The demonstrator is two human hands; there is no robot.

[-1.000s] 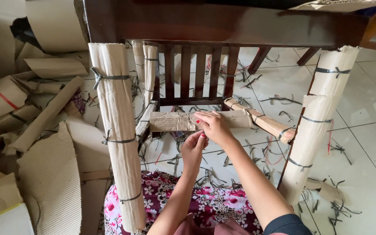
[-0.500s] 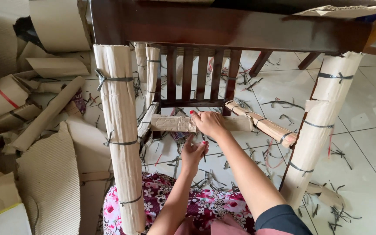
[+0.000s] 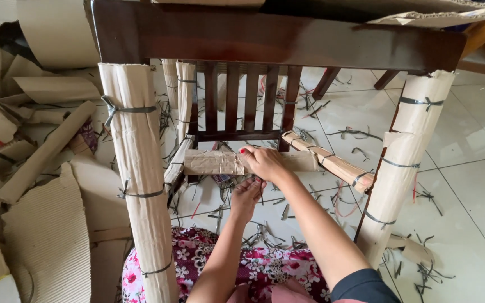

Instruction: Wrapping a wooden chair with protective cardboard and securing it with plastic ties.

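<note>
Since the earlier frames the right hand [image 3: 262,163] has slid left and curled over the cardboard wrap [image 3: 220,163] on the chair's lower rung at frame centre, fingers closed down, pressing it against the wood. Just beneath, the left hand [image 3: 248,196] reaches up under the rung, fingers half-curled; whether it grips anything I cannot tell. Cardboard-wrapped chair legs [image 3: 138,179] tied with dark straps stand either side, and loose cardboard scraps [image 3: 40,224] fill the left of the frame.
</note>
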